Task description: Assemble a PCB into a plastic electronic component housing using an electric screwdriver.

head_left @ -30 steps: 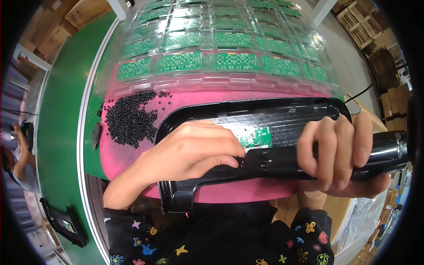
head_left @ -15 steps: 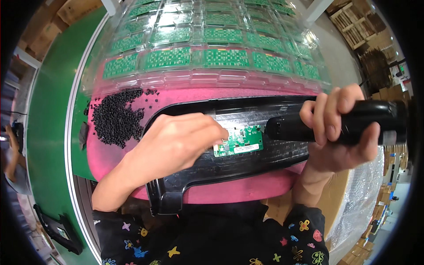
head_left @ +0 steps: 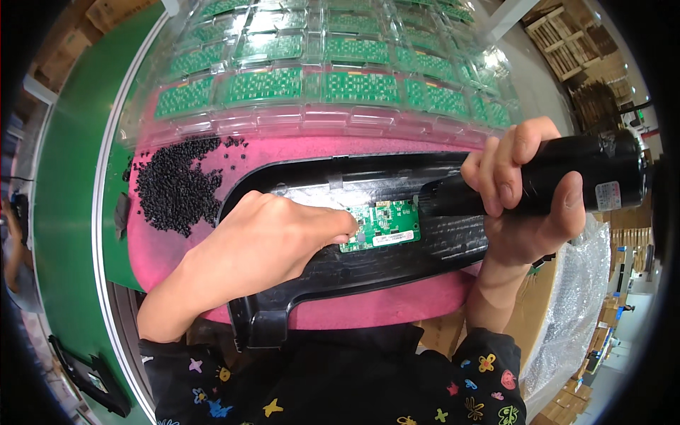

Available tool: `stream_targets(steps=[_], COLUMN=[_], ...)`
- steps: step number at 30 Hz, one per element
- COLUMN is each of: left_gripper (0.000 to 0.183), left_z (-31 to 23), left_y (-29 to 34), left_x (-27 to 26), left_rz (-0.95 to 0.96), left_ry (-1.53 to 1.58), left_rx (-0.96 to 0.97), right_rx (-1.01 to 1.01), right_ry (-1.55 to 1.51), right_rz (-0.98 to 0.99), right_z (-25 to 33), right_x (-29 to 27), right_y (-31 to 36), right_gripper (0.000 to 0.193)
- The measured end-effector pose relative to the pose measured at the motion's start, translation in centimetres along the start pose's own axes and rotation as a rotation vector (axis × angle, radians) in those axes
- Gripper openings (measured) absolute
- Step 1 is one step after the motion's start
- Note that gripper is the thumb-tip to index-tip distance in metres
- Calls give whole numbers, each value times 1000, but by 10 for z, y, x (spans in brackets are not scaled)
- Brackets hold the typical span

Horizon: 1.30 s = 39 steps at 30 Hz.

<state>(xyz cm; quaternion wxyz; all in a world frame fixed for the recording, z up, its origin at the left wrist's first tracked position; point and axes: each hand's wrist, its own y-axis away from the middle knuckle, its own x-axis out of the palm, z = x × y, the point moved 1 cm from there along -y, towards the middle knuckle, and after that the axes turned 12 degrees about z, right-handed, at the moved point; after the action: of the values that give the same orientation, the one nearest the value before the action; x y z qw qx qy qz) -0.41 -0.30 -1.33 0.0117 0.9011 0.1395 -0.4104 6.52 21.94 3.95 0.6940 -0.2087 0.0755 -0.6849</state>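
A long black plastic shell (head_left: 382, 263) lies hollow side up, and a green circuit board (head_left: 386, 224) with a white label sits inside it. My left hand (head_left: 273, 237) reaches over the shell's left part, its thumb and forefinger pinched at the board's left end. Whatever is between those fingertips is hidden. My right hand (head_left: 520, 184) is wrapped around a thick black electric screwdriver (head_left: 591, 173), held nearly level above the right side of the shell. The tool's narrower front end is by the board's right edge; its tip cannot be made out.
A heap of small black screws (head_left: 177, 188) lies left on the pink mat (head_left: 397, 301). Clear plastic trays (head_left: 312, 117) of green boards stand behind. Bubble wrap (head_left: 570, 304) is at the right. Another black shell (head_left: 92, 375) rests on the green surface, lower left.
The screwdriver has come slightly left with its rear end raised a little. My left fingertips have shifted slightly at the board's left end, still pinched. The whole view has shifted a little.
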Motion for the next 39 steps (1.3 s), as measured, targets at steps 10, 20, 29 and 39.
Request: stream_targets(steps=[10, 20, 29, 39], left_gripper=[13, 11, 15, 14], left_z=[-4, 0, 1, 0], left_y=[-2, -2, 2, 3], left_x=[-5, -1, -2, -3], left_rz=[84, 41, -66, -251], left_ry=[25, 25, -19, 2], left_rx=[-96, -68, 104, 180], right_rx=[61, 71, -176, -170], right_ry=[146, 128, -218, -176], right_rz=[106, 34, 204, 194], right_z=[-3, -6, 45, 38], right_x=[5, 6, 46, 63], right_y=[-8, -9, 6, -1], right_gripper=[51, 37, 36, 40])
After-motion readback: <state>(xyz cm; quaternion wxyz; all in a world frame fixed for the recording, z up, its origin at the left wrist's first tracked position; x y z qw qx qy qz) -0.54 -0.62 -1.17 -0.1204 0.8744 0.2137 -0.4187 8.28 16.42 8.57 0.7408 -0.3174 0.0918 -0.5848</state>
